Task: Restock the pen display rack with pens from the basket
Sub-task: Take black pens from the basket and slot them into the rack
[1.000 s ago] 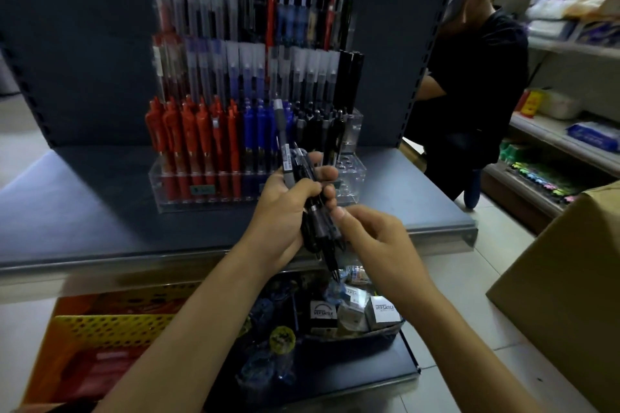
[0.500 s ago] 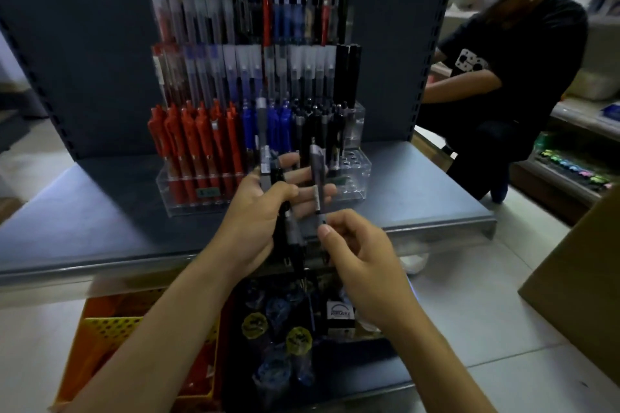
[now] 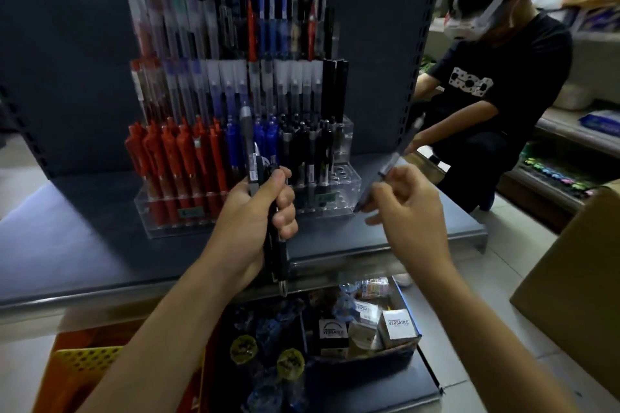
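Single pen [image 3: 392,166] in right hand [image 3: 407,209]: motion-blurred, colour unclear, lower end hidden behind fingers. Pen bundle [image 3: 277,255] in left hand [image 3: 256,214]: middle covered by fingers, count not readable. Pen display rack [image 3: 345,178]: top rows cut by upper edge. Basket [image 3: 84,360]: partly behind left forearm [image 3: 157,322], cut by bottom edge.

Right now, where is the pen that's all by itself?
Head view: the lone pen is pinched in the right hand, slanting up-right, just right of the clear rack.
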Demonstrator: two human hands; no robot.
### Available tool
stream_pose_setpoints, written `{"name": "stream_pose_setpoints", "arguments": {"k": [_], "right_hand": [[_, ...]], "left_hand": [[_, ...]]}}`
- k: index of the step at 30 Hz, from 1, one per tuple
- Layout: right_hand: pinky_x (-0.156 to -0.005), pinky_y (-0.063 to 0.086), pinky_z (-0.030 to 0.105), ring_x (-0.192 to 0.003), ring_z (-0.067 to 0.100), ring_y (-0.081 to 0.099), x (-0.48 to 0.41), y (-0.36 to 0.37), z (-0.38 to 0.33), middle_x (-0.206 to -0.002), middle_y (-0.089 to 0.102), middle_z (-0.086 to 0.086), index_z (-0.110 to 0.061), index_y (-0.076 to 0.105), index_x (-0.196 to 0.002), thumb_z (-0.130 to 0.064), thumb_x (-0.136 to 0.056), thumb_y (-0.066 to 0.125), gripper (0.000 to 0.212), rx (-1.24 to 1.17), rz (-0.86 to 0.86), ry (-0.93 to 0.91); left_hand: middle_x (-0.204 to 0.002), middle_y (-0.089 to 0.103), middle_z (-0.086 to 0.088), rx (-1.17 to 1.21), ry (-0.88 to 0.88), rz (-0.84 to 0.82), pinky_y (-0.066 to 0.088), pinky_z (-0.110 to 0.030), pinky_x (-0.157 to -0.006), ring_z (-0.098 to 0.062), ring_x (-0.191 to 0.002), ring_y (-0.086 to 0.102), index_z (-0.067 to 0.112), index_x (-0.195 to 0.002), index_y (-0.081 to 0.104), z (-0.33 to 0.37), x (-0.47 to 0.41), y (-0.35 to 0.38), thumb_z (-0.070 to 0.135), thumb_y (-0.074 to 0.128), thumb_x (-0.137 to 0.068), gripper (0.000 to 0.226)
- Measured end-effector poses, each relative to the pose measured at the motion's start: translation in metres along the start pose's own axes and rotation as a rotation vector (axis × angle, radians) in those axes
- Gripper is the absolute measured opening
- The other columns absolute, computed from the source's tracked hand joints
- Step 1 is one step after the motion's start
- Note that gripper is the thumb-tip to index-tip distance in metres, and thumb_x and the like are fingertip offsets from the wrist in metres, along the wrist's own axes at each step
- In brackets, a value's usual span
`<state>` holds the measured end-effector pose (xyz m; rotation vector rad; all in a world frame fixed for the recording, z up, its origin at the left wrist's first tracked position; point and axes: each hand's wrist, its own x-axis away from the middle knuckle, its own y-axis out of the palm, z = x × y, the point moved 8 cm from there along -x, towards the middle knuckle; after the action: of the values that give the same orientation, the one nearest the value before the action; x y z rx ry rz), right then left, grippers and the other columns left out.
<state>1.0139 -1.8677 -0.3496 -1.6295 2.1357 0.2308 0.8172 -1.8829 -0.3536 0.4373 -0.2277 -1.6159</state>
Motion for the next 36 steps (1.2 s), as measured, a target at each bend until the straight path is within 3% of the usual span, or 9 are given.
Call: {"name": "stream_pose_setpoints", "arguments": {"k": [5,9,13,20,24,26,29,33,36], "right_hand": [[-0.070,0.057,0.053,-0.068,0.024,0.070,-0.049,0.012,-0.012,-0.072,0.071,0.005,-0.018,0.052,-0.084,-0.018,-0.087,0.058,0.006,0.091,0.014,-0.032],[-0.067,0.051,0.033,-0.071,0.015,0.065,-0.065,0.034,-0.015,-0.071,0.068,-0.008,-0.024,0.050,-0.082,-0.020,-0.091,0.061,0.016,0.365,-0.090,-0.096],[-0.066,0.043,0.027,-0.074,0.016,0.061,-0.071,0.040,-0.013,-0.076,0.065,-0.006,-0.019,0.054,-0.090,-0.023,-0.093,0.063,0.011,0.431,-0.104,-0.065],[-0.067,0.045,0.031,-0.077,0.020,0.061,-0.068,0.047,-0.025,-0.075,0.064,-0.009,-0.022,0.054,-0.090,-0.023,-0.091,0.062,0.009,0.656,-0.213,-0.156],[-0.073,0.046,0.037,-0.090,0.031,0.058,-0.061,0.058,-0.009,-0.085,0.059,0.001,-0.020,0.061,-0.086,-0.022,-0.085,0.063,0.003,0.803,-0.303,-0.177],[-0.081,0.048,0.040,-0.095,0.029,0.054,-0.059,0.057,-0.006,-0.090,0.056,0.005,-0.020,0.065,-0.083,-0.026,-0.083,0.064,0.006,0.788,-0.268,-0.162],[-0.078,0.048,0.037,-0.087,0.020,0.056,-0.058,0.050,-0.013,-0.082,0.059,-0.003,-0.022,0.063,-0.080,-0.032,-0.086,0.062,0.012,0.663,-0.173,-0.129],[-0.081,0.050,0.047,-0.078,0.026,0.063,-0.051,0.050,-0.023,-0.071,0.060,-0.006,-0.023,0.062,-0.079,-0.031,-0.094,0.059,0.017,0.670,-0.101,-0.235],[-0.086,0.049,0.050,-0.079,0.026,0.063,-0.054,0.051,-0.024,-0.068,0.059,-0.007,-0.021,0.068,-0.082,-0.032,-0.094,0.059,0.019,0.723,-0.126,-0.217]], "left_hand": [[-0.061,0.040,0.003,0.068,-0.060,-0.044,0.031,-0.021,-0.040,-0.008,-0.045,0.032,0.007,-0.107,0.052,-0.005,-0.006,0.001,0.023,0.045,-0.099,0.019],[-0.069,0.045,0.000,0.181,-0.077,-0.092,0.038,-0.023,-0.045,-0.009,-0.051,0.038,0.006,-0.111,0.055,-0.003,-0.010,0.002,0.007,0.039,-0.096,0.022],[-0.075,0.051,-0.001,0.155,-0.050,-0.107,0.042,-0.023,-0.049,-0.009,-0.054,0.043,0.004,-0.113,0.057,0.002,-0.010,-0.002,0.006,0.042,-0.096,0.022],[-0.073,0.058,0.002,0.082,-0.035,-0.075,0.046,-0.022,-0.056,-0.008,-0.059,0.049,0.004,-0.115,0.057,0.001,-0.010,-0.008,0.014,0.044,-0.100,0.022],[-0.074,0.059,0.002,0.037,-0.032,-0.061,0.047,-0.023,-0.057,-0.008,-0.059,0.051,0.004,-0.117,0.058,0.000,-0.010,-0.009,0.014,0.045,-0.101,0.023],[-0.073,0.059,0.002,0.037,-0.037,-0.052,0.047,-0.023,-0.057,-0.008,-0.059,0.052,0.005,-0.117,0.058,-0.002,-0.010,-0.010,0.014,0.045,-0.101,0.023],[-0.074,0.058,0.002,0.038,-0.037,-0.033,0.047,-0.023,-0.057,-0.008,-0.060,0.051,0.006,-0.115,0.059,-0.001,-0.011,-0.014,0.014,0.045,-0.101,0.021],[-0.073,0.058,0.002,0.030,-0.042,-0.029,0.047,-0.023,-0.058,-0.008,-0.059,0.051,0.006,-0.115,0.059,-0.003,-0.011,-0.015,0.014,0.045,-0.101,0.021],[-0.073,0.058,0.002,0.007,-0.052,-0.019,0.047,-0.024,-0.058,-0.008,-0.060,0.052,0.006,-0.115,0.059,-0.006,-0.009,-0.013,0.013,0.046,-0.101,0.021]]}}
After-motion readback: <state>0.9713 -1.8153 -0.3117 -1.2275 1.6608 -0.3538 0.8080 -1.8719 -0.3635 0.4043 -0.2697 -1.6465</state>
